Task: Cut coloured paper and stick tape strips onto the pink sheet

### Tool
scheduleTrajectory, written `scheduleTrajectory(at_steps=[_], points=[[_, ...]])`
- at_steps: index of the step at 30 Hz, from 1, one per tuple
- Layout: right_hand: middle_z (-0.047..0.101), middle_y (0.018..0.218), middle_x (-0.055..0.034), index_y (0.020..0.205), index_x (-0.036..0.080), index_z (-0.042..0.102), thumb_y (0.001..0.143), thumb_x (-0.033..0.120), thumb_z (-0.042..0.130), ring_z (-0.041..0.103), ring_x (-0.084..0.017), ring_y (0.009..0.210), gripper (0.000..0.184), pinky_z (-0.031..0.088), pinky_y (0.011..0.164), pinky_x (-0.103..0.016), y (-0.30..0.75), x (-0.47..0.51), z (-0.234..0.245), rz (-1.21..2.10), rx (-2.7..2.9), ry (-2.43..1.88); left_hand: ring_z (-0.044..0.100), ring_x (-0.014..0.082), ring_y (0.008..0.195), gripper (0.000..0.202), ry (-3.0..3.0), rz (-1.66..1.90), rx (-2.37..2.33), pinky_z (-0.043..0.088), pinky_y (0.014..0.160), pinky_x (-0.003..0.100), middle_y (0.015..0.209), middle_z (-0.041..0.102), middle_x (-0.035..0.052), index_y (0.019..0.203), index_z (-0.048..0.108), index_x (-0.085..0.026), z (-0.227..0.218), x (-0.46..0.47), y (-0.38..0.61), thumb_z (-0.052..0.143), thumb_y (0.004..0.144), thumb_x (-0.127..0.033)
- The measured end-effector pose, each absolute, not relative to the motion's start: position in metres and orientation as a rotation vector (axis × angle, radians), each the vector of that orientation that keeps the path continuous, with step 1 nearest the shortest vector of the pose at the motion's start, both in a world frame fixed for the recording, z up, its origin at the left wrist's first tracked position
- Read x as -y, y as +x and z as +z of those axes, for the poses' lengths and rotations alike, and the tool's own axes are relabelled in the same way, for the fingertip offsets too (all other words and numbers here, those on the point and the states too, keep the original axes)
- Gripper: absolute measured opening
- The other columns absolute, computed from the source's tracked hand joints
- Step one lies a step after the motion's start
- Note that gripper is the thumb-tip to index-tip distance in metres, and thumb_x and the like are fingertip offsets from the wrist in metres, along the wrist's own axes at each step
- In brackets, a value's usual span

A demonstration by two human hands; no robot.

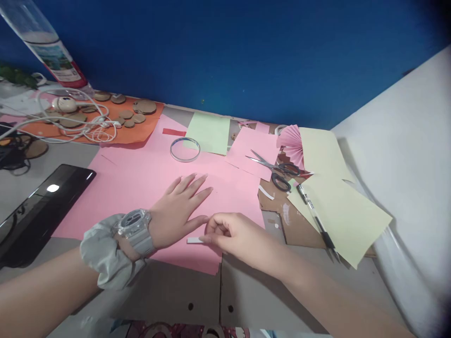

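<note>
My left hand (179, 206) lies flat and open on a large pink paper sheet (141, 178), fingers spread, pressing it onto the table. A clear watch and a grey scrunchie sit on that wrist. My right hand (232, 234) is curled beside the left thumb, its fingertips pinched on a small white strip (193, 240) that rests on the pink sheet near its front edge.
A tape ring (185, 149), scissors (276, 169), a black pen (315, 216), yellow sheets (338, 211), a green sheet (209, 133), a pink paper fan (291, 143) and brown cardboard (296, 225) lie around. A dark tablet (42, 202), white cables (88, 126) and a bottle (45, 42) are at the left.
</note>
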State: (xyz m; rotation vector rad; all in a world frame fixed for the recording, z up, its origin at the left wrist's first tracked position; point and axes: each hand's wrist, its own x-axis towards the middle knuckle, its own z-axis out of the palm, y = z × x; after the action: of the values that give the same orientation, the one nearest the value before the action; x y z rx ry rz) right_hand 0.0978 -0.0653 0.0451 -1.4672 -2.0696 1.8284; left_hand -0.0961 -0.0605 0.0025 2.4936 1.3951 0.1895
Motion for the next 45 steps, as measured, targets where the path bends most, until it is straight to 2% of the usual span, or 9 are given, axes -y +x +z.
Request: scheduleTrajectory(at_steps=[6, 12, 20, 28, 37, 45], points=[[0.050, 0.063, 0.0059, 0.077, 0.019, 0.056, 0.082, 0.056, 0.053, 0.038, -0.008, 0.054, 0.037, 0.026, 0.049, -0.022, 0.099, 0.063, 0.038, 1.847, 2.069, -1.489, 0.006, 0.0259, 0.143, 0.070, 2.487, 0.012, -1.035, 0.006, 0.114, 0.047, 0.156, 0.014, 0.0049, 0.146, 0.023, -0.023, 0.014, 0.048, -0.120, 0.043, 0.087, -0.056], [0.055, 0.067, 0.0040, 0.080, 0.020, 0.057, 0.086, 0.049, 0.051, 0.044, -0.010, 0.057, 0.031, 0.028, 0.050, -0.022, 0.098, 0.066, 0.037, 1.777, 2.176, -1.471, 0.006, 0.0261, 0.143, 0.077, 2.412, 0.035, -0.996, 0.006, 0.115, 0.045, 0.156, 0.013, 0.0043, 0.147, 0.018, -0.024, 0.018, 0.043, -0.129, 0.051, 0.084, -0.052], [0.053, 0.067, 0.0050, 0.078, 0.020, 0.055, 0.088, 0.040, 0.051, 0.043, -0.009, 0.057, 0.022, 0.027, 0.048, -0.021, 0.096, 0.065, 0.042, 1.691, 2.246, -1.505, 0.009, 0.0276, 0.143, 0.075, 2.404, 0.059, -1.000, 0.007, 0.115, 0.047, 0.156, 0.015, 0.0052, 0.146, 0.023, -0.023, 0.017, 0.043, -0.128, 0.054, 0.083, -0.050], [0.052, 0.064, 0.0069, 0.077, 0.022, 0.054, 0.088, 0.037, 0.051, 0.042, -0.008, 0.055, 0.020, 0.026, 0.047, -0.021, 0.096, 0.066, 0.039, 1.671, 2.259, -1.504, 0.010, 0.0269, 0.143, 0.075, 2.442, 0.057, -1.026, 0.008, 0.116, 0.046, 0.156, 0.015, 0.0027, 0.144, 0.027, -0.024, 0.015, 0.044, -0.126, 0.051, 0.082, -0.057], [0.055, 0.065, 0.0068, 0.077, 0.022, 0.053, 0.088, 0.043, 0.050, 0.044, -0.008, 0.056, 0.024, 0.028, 0.048, -0.021, 0.096, 0.065, 0.042, 1.672, 2.269, -1.501, 0.010, 0.0243, 0.143, 0.069, 2.468, 0.032, -1.048, 0.009, 0.116, 0.044, 0.156, 0.015, 0.0004, 0.143, 0.029, -0.024, 0.017, 0.045, -0.125, 0.046, 0.085, -0.056], [0.051, 0.063, 0.0069, 0.073, 0.021, 0.052, 0.087, 0.052, 0.050, 0.040, -0.008, 0.054, 0.033, 0.027, 0.047, -0.021, 0.095, 0.066, 0.042, 1.645, 2.243, -1.509, 0.014, 0.0218, 0.143, 0.057, 2.383, 0.099, -1.076, 0.011, 0.116, 0.043, 0.154, 0.022, 0.0000, 0.141, 0.033, -0.025, 0.017, 0.045, -0.124, 0.039, 0.091, -0.051]])
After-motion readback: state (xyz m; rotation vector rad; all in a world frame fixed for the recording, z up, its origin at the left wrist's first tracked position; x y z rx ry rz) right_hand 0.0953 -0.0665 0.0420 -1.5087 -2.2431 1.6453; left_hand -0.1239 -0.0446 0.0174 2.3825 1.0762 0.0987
